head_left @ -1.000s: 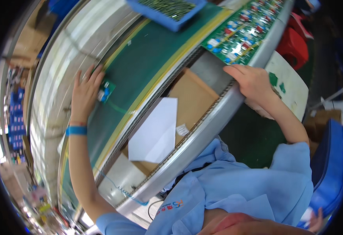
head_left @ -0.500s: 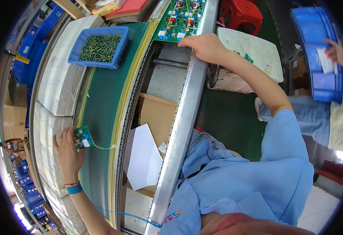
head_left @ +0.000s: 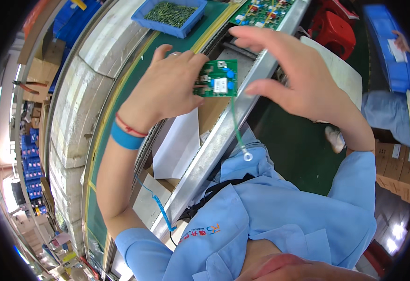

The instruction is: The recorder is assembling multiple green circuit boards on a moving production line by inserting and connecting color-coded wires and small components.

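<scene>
My left hand (head_left: 165, 86) grips a small green circuit board (head_left: 220, 75) by its left edge, above the metal rail. The board carries blue round parts and a white label. From its lower edge hangs a green wire (head_left: 235, 122) that ends in a ring terminal (head_left: 247, 156). Just right of the board is my right hand (head_left: 301, 77), with thumb and fingers apart and nothing between them. Beyond it, a larger panel of green circuit boards (head_left: 261, 13) with red and blue parts lies across the rails.
A blue bin (head_left: 182, 31) of small dark green pieces stands at the far side of the green belt (head_left: 214, 25). The metal rail (head_left: 200, 173) runs before me. A blue coiled cord (head_left: 158, 203) hangs near my left arm. A red stool (head_left: 334, 33) and another person are at right.
My left hand has brought the small board from over the belt rightward and up. My right hand has come off the larger panel's edge toward it, fingers spread. The view has shifted.
</scene>
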Demonstrator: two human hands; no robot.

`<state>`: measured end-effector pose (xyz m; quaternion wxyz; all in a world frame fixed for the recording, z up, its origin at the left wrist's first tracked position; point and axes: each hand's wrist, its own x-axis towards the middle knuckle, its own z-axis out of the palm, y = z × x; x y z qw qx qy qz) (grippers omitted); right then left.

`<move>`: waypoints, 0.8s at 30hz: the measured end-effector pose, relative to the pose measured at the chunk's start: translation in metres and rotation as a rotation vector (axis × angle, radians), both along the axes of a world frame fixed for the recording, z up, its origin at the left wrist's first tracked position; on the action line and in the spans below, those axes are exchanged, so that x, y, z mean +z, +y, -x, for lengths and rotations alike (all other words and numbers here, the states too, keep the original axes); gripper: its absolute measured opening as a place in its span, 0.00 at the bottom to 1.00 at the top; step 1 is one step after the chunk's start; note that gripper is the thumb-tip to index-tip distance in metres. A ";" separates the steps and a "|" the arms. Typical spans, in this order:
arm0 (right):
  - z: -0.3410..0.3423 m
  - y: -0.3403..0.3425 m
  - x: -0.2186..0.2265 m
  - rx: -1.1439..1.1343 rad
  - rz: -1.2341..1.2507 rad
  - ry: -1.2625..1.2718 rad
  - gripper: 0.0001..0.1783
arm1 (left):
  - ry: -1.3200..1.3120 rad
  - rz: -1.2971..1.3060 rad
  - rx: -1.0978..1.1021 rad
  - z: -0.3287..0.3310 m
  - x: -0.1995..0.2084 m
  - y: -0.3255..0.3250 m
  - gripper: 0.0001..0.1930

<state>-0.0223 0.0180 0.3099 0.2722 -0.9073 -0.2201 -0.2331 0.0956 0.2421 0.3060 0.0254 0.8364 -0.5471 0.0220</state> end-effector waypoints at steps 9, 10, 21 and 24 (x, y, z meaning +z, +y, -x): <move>-0.005 -0.038 0.001 -0.126 0.352 0.176 0.49 | 0.044 -0.046 -0.121 0.012 0.004 -0.104 0.35; -0.007 -0.045 0.000 -0.154 0.366 0.196 0.50 | 0.043 -0.044 -0.140 0.011 0.004 -0.112 0.35; -0.002 -0.114 -0.021 -0.259 0.336 0.199 0.57 | 0.029 0.235 -0.289 -0.008 -0.029 -0.187 0.39; -0.005 -0.128 -0.033 -0.289 0.340 0.193 0.59 | 0.024 0.226 -0.298 -0.011 -0.035 -0.202 0.35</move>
